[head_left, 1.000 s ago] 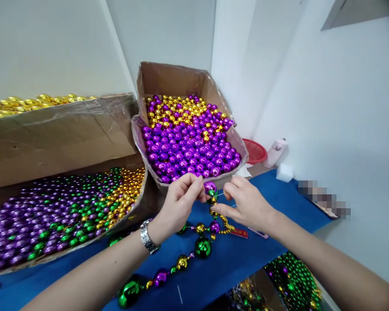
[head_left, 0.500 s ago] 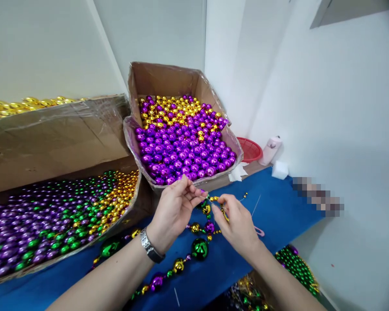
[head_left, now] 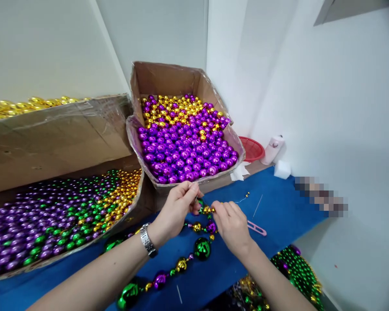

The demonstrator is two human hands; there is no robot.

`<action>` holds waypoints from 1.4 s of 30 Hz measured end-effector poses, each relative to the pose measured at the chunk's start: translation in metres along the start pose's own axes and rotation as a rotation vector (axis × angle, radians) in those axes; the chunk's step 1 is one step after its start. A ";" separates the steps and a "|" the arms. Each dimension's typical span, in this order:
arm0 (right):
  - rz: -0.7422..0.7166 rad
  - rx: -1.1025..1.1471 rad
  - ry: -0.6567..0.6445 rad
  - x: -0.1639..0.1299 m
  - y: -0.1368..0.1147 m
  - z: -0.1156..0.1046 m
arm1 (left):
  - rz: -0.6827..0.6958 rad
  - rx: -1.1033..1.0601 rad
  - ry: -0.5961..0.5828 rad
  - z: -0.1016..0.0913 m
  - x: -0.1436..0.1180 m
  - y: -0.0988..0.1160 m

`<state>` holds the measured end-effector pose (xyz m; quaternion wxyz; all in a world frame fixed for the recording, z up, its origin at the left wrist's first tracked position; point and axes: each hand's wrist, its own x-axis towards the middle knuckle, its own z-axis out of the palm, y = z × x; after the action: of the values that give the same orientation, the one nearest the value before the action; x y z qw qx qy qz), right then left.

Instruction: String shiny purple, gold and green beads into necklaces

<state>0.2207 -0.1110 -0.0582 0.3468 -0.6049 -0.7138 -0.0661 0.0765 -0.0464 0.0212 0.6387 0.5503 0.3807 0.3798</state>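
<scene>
Though a lot looks done, a bit seems left

On the blue cloth (head_left: 272, 194) lies a long bead string (head_left: 202, 249). It has big shiny balls in green, gold and purple, with little ones in between. From just below the hands it runs down toward the left forearm, and more balls peek out past that arm. All of this part is threaded, so I think most of the beading is done.

The fiddly bit is at the top end. The left hand (head_left: 176, 209) has its thumb and fingers pinched together there, by a green ball (head_left: 200, 204). It is too small to tell if they hold the thread or a bead. The right hand (head_left: 231, 224) is close beside it, with small gold beads (head_left: 208, 210) pinched in its fingertips. I see no neat join between the two hands, so my guess is that this end is not finished.

A pink tool (head_left: 257, 229) lies next to the right hand, and nobody holds it. A beaded thread (head_left: 247, 195) lies a little beyond. Loose purple and gold balls (head_left: 188, 151) fill a cardboard box (head_left: 168, 80) behind the hands.
</scene>
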 end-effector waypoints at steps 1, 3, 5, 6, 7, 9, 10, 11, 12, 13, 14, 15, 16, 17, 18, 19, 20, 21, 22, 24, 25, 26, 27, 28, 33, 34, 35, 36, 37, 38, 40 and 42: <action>-0.016 -0.039 0.026 -0.001 0.000 0.003 | 0.003 0.048 -0.013 -0.001 0.001 -0.003; -0.055 -0.102 0.070 -0.002 0.001 0.009 | -0.009 0.141 -0.043 -0.003 0.004 -0.009; -0.106 -0.143 0.097 -0.002 0.001 0.012 | -0.034 0.220 -0.091 -0.005 0.007 -0.015; -0.133 -0.157 0.106 -0.002 0.001 0.013 | -0.046 0.255 -0.114 -0.006 0.008 -0.017; -0.158 -0.167 0.112 -0.002 0.002 0.013 | -0.060 0.288 -0.137 -0.007 0.009 -0.018; -0.198 -0.180 0.121 -0.001 0.002 0.014 | -0.088 0.343 -0.179 -0.007 0.010 -0.018; -0.210 -0.185 0.125 -0.001 0.003 0.015 | -0.104 0.359 -0.196 -0.008 0.011 -0.017; -0.215 -0.189 0.130 0.000 0.003 0.016 | -0.119 0.365 -0.215 -0.008 0.011 -0.016; -0.214 -0.193 0.135 0.001 0.003 0.016 | -0.132 0.365 -0.236 -0.008 0.011 -0.015; -0.206 -0.195 0.140 0.001 0.004 0.016 | -0.142 0.355 -0.255 -0.008 0.011 -0.015; -0.192 -0.196 0.146 0.001 0.003 0.017 | -0.149 0.334 -0.266 -0.009 0.010 -0.015; -0.173 -0.194 0.150 0.000 0.002 0.016 | -0.151 0.299 -0.269 -0.010 0.010 -0.016; -0.150 -0.189 0.155 -0.002 0.001 0.016 | -0.149 0.252 -0.261 -0.011 0.009 -0.017; -0.123 -0.182 0.161 -0.005 -0.001 0.015 | -0.142 0.196 -0.240 -0.012 0.009 -0.018; -0.096 -0.180 0.168 -0.010 -0.004 0.014 | -0.130 0.139 -0.211 -0.014 0.008 -0.019; -0.068 -0.163 0.166 -0.015 -0.007 0.012 | -0.111 0.089 -0.180 -0.016 0.007 -0.020; -0.038 -0.121 0.144 -0.020 -0.011 0.010 | -0.091 0.056 -0.155 -0.018 0.006 -0.021; -0.004 -0.048 0.102 -0.025 -0.015 0.009 | -0.070 0.040 -0.137 -0.019 0.005 -0.022; 0.035 0.052 0.046 -0.029 -0.019 0.007 | -0.051 0.043 -0.128 -0.020 0.003 -0.022; 0.136 0.313 -0.059 -0.033 -0.024 0.003 | -0.031 0.089 -0.132 -0.020 -0.001 -0.023; 0.207 0.463 -0.085 -0.032 -0.026 0.002 | -0.027 0.123 -0.141 -0.019 -0.003 -0.024; 0.284 0.599 -0.086 -0.030 -0.028 0.002 | -0.022 0.159 -0.149 -0.018 -0.006 -0.024; 0.362 0.724 -0.073 -0.027 -0.029 0.002 | -0.013 0.194 -0.156 -0.017 -0.009 -0.024; 0.438 0.837 -0.056 -0.023 -0.031 0.004 | 0.003 0.227 -0.162 -0.016 -0.011 -0.024; 0.644 1.133 0.031 -0.010 -0.038 0.017 | 0.108 0.366 -0.178 -0.014 -0.021 -0.029; 0.661 1.169 0.042 -0.010 -0.040 0.018 | 0.120 0.383 -0.176 -0.014 -0.022 -0.030; 0.672 1.200 0.049 -0.009 -0.041 0.020 | 0.120 0.391 -0.173 -0.015 -0.023 -0.032; 0.681 1.230 0.053 -0.009 -0.043 0.020 | 0.111 0.386 -0.166 -0.016 -0.024 -0.034; 0.690 1.258 0.054 -0.008 -0.043 0.020 | 0.094 0.367 -0.151 -0.018 -0.024 -0.036; 0.699 1.283 0.056 -0.008 -0.043 0.020 | 0.069 0.339 -0.131 -0.019 -0.025 -0.038; 0.722 1.332 0.069 -0.006 -0.042 0.019 | 0.019 0.256 -0.077 -0.021 -0.026 -0.040; 0.742 1.387 0.081 -0.005 -0.039 0.020 | -0.006 0.158 -0.024 -0.024 -0.026 -0.042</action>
<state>0.1770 -0.1149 -0.0634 0.6704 -0.4461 -0.3301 0.4925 0.0469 -0.0645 -0.0215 0.5991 0.6024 0.4033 0.3401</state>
